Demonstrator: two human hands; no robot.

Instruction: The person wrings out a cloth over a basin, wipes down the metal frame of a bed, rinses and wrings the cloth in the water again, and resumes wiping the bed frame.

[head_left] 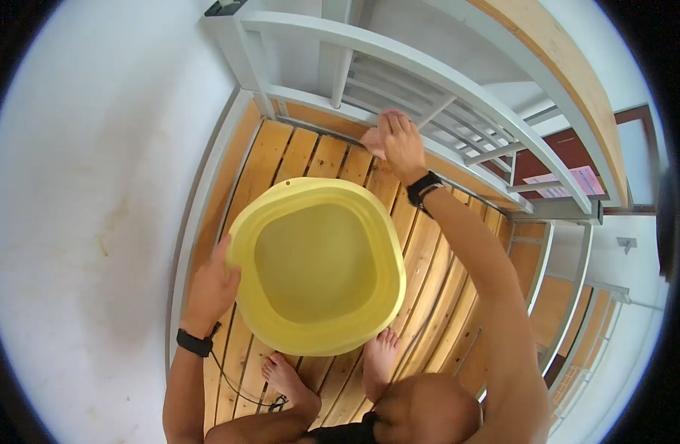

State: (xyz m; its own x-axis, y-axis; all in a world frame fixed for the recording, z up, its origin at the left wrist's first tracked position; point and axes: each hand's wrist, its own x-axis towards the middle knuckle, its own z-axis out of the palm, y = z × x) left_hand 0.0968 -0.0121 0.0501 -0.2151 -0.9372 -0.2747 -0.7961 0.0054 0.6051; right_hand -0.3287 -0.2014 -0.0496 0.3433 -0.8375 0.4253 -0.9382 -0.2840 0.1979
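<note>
A yellow plastic basin (316, 340) rests on the wooden slats before me, and what looks like water covers its bottom. My left hand (215, 285) grips the basin's left rim, thumb and fingers about the edge. Beyond the basin, my right hand (400, 144) is closed on a pink cloth (373, 140), which it presses against the lower rail of the grey metal bed frame (354, 111). Part of the cloth is hidden under the fingers.
Wooden slats (429, 274) with gaps between them lie under the basin and my bare feet (292, 385). A white wall (110, 222) stands close at left. The guard rail (443, 66) curves across the far side. A thin black cable (240, 392) lies near my left foot.
</note>
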